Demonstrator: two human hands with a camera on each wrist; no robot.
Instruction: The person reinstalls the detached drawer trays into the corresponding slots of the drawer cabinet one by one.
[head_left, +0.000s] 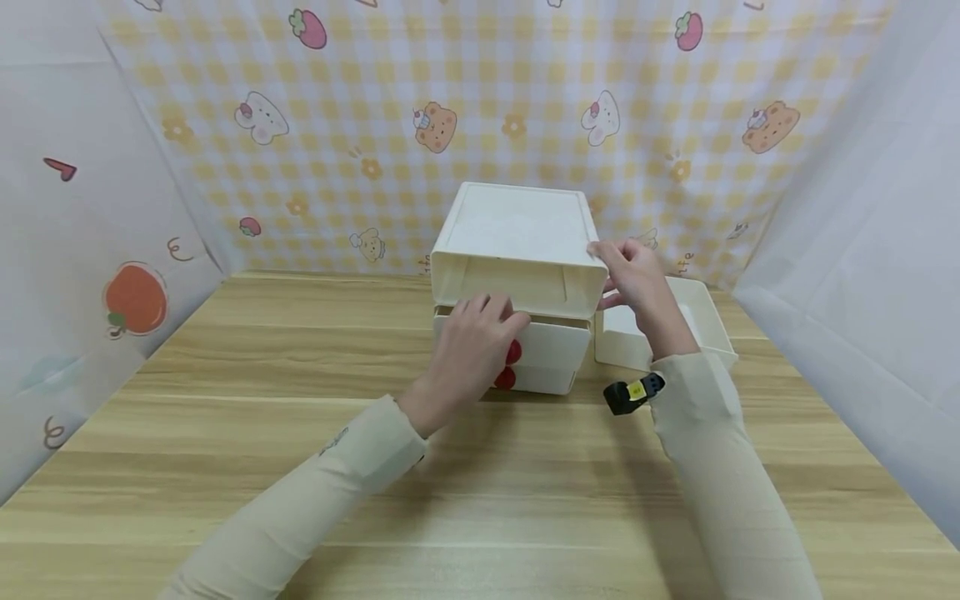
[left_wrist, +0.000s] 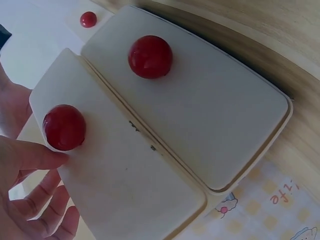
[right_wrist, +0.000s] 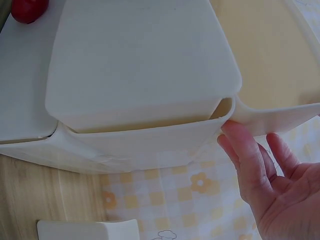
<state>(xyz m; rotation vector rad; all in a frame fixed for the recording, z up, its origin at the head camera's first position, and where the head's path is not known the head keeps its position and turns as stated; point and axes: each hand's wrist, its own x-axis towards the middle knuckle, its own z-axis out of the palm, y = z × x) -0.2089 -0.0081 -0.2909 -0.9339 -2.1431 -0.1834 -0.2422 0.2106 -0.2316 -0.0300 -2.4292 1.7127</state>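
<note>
A white drawer cabinet (head_left: 525, 221) stands on the wooden table, its top compartment (head_left: 517, 283) holding no drawer. Below it, one drawer (left_wrist: 120, 165) with a red knob (left_wrist: 64, 127) sticks out a little from the cabinet; under that lies a second drawer front (left_wrist: 200, 95) with its own red knob (left_wrist: 150, 56). My left hand (head_left: 476, 350) pinches the upper drawer's rim, thumb on the front close to the knob and fingers over the edge. With loosely bent fingers, my right hand (head_left: 637, 279) touches the cabinet's right side near the top corner.
A separate white drawer (head_left: 701, 321) sits on the table to the right, behind my right wrist, and touches or nearly touches the cabinet. A patterned yellow-check cloth (head_left: 510, 92) hangs behind. White sheets (head_left: 855, 242) close off both sides.
</note>
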